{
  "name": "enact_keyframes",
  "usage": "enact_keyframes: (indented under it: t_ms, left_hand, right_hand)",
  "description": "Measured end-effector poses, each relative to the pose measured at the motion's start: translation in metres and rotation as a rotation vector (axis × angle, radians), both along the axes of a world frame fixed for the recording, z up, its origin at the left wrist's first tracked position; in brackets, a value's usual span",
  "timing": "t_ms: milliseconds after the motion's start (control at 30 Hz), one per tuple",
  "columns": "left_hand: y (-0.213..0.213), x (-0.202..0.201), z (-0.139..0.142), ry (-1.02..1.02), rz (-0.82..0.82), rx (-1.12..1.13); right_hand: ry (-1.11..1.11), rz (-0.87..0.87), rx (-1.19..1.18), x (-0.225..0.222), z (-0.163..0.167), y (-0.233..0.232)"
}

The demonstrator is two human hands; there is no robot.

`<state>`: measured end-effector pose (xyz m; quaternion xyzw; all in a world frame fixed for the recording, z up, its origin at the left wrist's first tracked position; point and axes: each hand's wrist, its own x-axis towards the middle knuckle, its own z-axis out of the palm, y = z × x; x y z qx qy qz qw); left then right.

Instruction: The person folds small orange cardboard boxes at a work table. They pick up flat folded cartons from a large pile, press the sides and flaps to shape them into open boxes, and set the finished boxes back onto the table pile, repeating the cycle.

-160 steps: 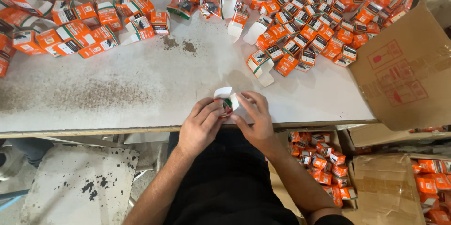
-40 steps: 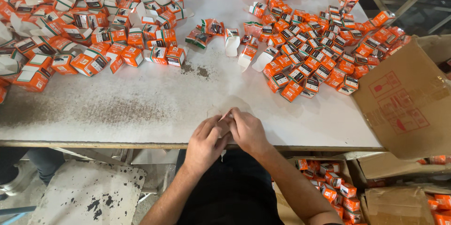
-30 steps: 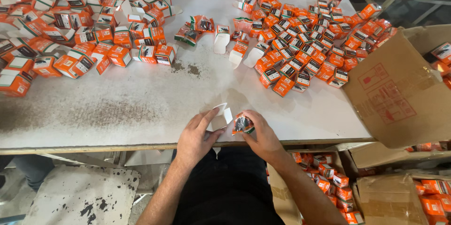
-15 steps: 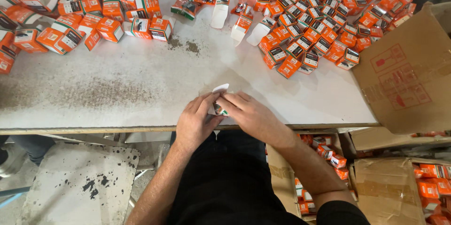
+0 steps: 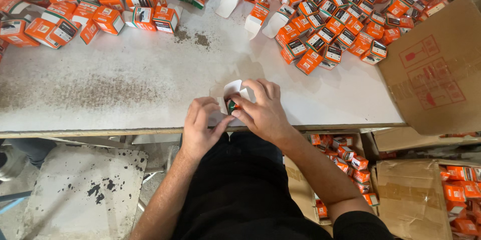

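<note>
Both my hands meet at the near edge of the white worktable. My left hand pinches the lower side of a small white carton with an open flap. My right hand covers the carton from the right and presses a small dark and orange part at its opening. Most of the carton is hidden under my fingers. Heaps of small orange and white boxes lie beyond, one heap at the far right and another at the far left.
A large brown cardboard box leans at the table's right end. Under the table at the right, open cartons hold more orange boxes. A few unfolded white cartons lie at the far middle. A stained grey board lies on the floor at left.
My hands came apart a second ago, the left with the white carton and the right with the small part, then closed together again at the table edge with the part at the carton's opening.
</note>
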<state>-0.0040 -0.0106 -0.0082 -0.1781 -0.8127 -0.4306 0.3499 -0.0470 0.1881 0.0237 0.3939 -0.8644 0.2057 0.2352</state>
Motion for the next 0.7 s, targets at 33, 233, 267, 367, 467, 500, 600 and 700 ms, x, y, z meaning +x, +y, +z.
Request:
enact_keyframes:
  t_ms: [33,233,267,367,467,500,600,700]
  left_hand:
    - [0.0,0.0,0.001,0.059,-0.013,-0.069]
    - [0.005,-0.002,0.013,0.139,0.017,-0.286]
    - [0.006,-0.002,0.014,0.144,0.017,-0.272]
    - [0.008,-0.002,0.012,0.106,0.019,-0.254]
    - [0.009,0.0,0.006,0.048,0.031,-0.202]
    - [0.01,0.0,0.005,0.03,0.041,-0.178]
    - [0.012,0.0,0.002,-0.071,0.038,-0.117]
    - [0.011,-0.001,0.001,-0.091,0.013,-0.047]
  right_hand:
    - [-0.009,0.004,0.015,0.0,-0.001,0.001]
    - [-0.313,0.046,-0.212,0.002,-0.017,0.005]
    - [-0.305,-0.003,-0.312,0.003,-0.019,0.007]
    - [-0.27,-0.036,-0.435,0.008,-0.024,0.015]
    - [-0.192,0.097,-0.286,0.007,-0.024,0.018]
    - [-0.184,0.107,-0.273,0.005,-0.025,0.017]
    - [-0.216,0.116,-0.307,-0.003,-0.027,0.009]
    - [-0.558,0.05,-0.486,-0.007,-0.029,0.002]
